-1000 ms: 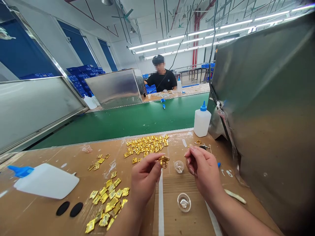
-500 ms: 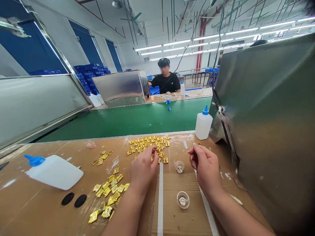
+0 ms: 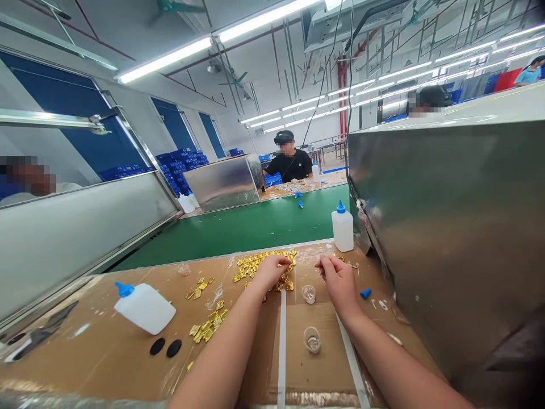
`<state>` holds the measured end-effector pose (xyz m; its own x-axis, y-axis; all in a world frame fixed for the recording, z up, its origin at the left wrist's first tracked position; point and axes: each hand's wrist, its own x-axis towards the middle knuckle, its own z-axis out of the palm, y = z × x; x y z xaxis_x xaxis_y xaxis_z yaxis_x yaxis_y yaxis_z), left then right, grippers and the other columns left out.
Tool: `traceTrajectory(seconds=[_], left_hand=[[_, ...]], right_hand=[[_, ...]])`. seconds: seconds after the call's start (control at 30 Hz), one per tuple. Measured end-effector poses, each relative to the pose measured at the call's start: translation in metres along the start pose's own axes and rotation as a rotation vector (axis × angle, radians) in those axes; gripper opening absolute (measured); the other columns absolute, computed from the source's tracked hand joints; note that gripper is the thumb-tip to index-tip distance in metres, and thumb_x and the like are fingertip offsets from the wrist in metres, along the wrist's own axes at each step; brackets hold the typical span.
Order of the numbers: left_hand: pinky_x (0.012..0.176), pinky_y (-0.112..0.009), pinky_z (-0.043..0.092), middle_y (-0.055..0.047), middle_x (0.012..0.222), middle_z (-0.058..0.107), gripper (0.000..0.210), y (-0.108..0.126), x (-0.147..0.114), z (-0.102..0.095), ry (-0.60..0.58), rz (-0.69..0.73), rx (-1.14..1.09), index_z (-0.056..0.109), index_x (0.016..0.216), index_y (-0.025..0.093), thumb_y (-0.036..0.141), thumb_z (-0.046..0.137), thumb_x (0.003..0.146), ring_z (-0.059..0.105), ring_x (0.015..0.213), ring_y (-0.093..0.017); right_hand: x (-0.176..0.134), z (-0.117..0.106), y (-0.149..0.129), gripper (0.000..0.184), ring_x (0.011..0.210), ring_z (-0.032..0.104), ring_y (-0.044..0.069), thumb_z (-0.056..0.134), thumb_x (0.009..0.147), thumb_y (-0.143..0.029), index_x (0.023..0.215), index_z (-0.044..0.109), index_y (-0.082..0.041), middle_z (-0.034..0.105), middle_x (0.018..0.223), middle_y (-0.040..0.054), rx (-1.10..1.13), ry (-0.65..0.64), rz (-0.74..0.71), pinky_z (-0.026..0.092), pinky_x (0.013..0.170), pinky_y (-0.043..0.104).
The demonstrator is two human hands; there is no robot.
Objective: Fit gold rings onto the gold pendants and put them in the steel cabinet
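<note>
My left hand [image 3: 268, 274] reaches over a pile of small gold-coloured pieces [image 3: 255, 262] near the far edge of the cardboard-covered table. Its thumb and fingers look slightly apart at the pile's right side, and no piece clearly shows between them. To the right, my right hand [image 3: 339, 279] is closed in a pinch above the table; whatever its fingertips hold is too small to make out. Between and below the hands stand two small clear plastic cups, a farther cup [image 3: 309, 294] and a nearer cup [image 3: 312, 341].
A white squeeze bottle [image 3: 147, 308] lies at left by two black discs [image 3: 166, 347]; another bottle [image 3: 343, 230] stands at right. More gold pieces [image 3: 208, 326] lie nearer. A blue cap [image 3: 365, 293] sits right. Beyond runs a green belt [image 3: 255, 230]; a metal panel [image 3: 447, 227] rises right. A person [image 3: 289, 159] sits opposite.
The view has tilted and shifted. My left hand has moved right over the pile, and its thumb and fingers are closer together. My right hand keeps its pinch, nearer the left hand.
</note>
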<state>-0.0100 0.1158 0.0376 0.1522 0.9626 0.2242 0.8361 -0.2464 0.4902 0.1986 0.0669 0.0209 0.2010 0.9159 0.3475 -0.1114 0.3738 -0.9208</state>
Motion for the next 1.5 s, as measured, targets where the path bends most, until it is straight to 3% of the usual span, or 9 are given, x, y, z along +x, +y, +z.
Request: traceTrajectory(seconds=[0.13, 0.27, 0.43, 0.53, 0.8, 0.97, 1.17, 1.37, 1.5], left_hand=[[0.096, -0.038, 0.053, -0.006, 0.104, 0.079, 0.021, 0.001, 0.011, -0.005, 0.006, 0.027, 0.076, 0.082, 0.093, 0.025, 0.015, 0.065, 0.084, 0.072, 0.103, -0.026], [0.102, -0.038, 0.047, -0.008, 0.119, 0.074, 0.027, -0.005, -0.005, -0.05, 0.063, 0.005, 0.153, 0.078, 0.108, 0.024, 0.026, 0.057, 0.091, 0.065, 0.115, -0.026], [0.078, -0.032, 0.05, -0.005, 0.098, 0.078, 0.022, -0.035, -0.056, -0.123, -0.143, -0.134, 0.246, 0.078, 0.091, 0.024, 0.039, 0.066, 0.081, 0.069, 0.089, -0.025], [0.07, -0.031, 0.047, -0.004, 0.092, 0.079, 0.02, -0.057, -0.092, -0.141, -0.26, -0.238, 0.281, 0.078, 0.083, 0.024, 0.039, 0.07, 0.075, 0.07, 0.082, -0.025], [0.072, -0.03, 0.047, -0.007, 0.092, 0.078, 0.022, -0.098, -0.135, -0.103, -0.228, -0.384, 0.284, 0.071, 0.083, 0.021, 0.038, 0.072, 0.069, 0.071, 0.087, -0.026], [0.063, -0.029, 0.042, -0.005, 0.078, 0.074, 0.014, -0.099, -0.134, -0.098, -0.151, -0.39, 0.246, 0.063, 0.072, 0.021, 0.033, 0.069, 0.068, 0.068, 0.075, -0.025], [0.065, -0.028, 0.04, -0.001, 0.081, 0.072, 0.026, -0.05, -0.123, -0.087, -0.046, -0.198, 0.09, 0.063, 0.088, 0.023, 0.048, 0.056, 0.09, 0.063, 0.074, -0.02], [0.048, -0.022, 0.036, 0.002, 0.06, 0.068, 0.036, 0.024, -0.087, -0.027, 0.195, -0.134, -0.695, 0.061, 0.097, 0.021, 0.053, 0.07, 0.085, 0.051, 0.045, -0.012], [0.041, -0.02, 0.036, 0.001, 0.06, 0.07, 0.043, 0.039, -0.064, 0.01, 0.274, -0.171, -0.976, 0.055, 0.093, 0.02, 0.054, 0.077, 0.077, 0.053, 0.038, -0.01]], right_hand=[[-0.001, 0.002, -0.001, 0.046, 0.062, 0.049, 0.016, 0.053, 0.095, -0.051, 0.069, 0.067, -0.017, 0.052, 0.061, 0.0002, -0.109, -0.055, -0.059, 0.035, 0.061, 0.028], [-0.003, 0.001, -0.002, 0.044, 0.066, 0.054, 0.018, 0.051, 0.097, -0.049, 0.071, 0.068, -0.017, 0.057, 0.064, 0.0009, -0.227, -0.137, -0.105, 0.037, 0.066, 0.029], [-0.004, -0.002, -0.003, 0.043, 0.066, 0.055, 0.018, 0.052, 0.098, -0.05, 0.075, 0.07, -0.019, 0.061, 0.066, 0.0011, -0.341, -0.19, -0.133, 0.036, 0.065, 0.028], [-0.002, -0.004, -0.005, 0.043, 0.066, 0.055, 0.018, 0.051, 0.098, -0.051, 0.075, 0.069, -0.019, 0.06, 0.066, 0.0008, -0.341, -0.182, -0.136, 0.036, 0.065, 0.029], [-0.001, -0.006, -0.005, 0.044, 0.068, 0.056, 0.018, 0.049, 0.1, -0.05, 0.074, 0.066, -0.019, 0.061, 0.067, 0.0013, -0.383, -0.198, -0.169, 0.035, 0.066, 0.029], [0.004, -0.01, -0.015, 0.044, 0.066, 0.052, 0.017, 0.046, 0.101, -0.046, 0.067, 0.057, -0.02, 0.059, 0.066, 0.0016, -0.702, -0.301, -0.227, 0.026, 0.061, 0.029], [0.005, -0.013, -0.029, 0.038, 0.065, 0.052, 0.016, 0.056, 0.094, -0.041, 0.063, 0.058, -0.02, 0.064, 0.068, 0.003, -0.998, -0.496, -0.241, 0.021, 0.058, 0.029], [0.0, -0.016, -0.033, 0.043, 0.057, 0.047, 0.015, 0.061, 0.089, -0.047, 0.056, 0.058, -0.02, 0.062, 0.058, 0.0025, -1.099, -0.699, -0.241, 0.018, 0.056, 0.029], [0.0, -0.016, -0.03, 0.039, 0.053, 0.042, 0.014, 0.062, 0.087, -0.038, 0.053, 0.057, -0.02, 0.06, 0.055, 0.0023, -1.142, -0.752, -0.241, 0.018, 0.054, 0.03]])
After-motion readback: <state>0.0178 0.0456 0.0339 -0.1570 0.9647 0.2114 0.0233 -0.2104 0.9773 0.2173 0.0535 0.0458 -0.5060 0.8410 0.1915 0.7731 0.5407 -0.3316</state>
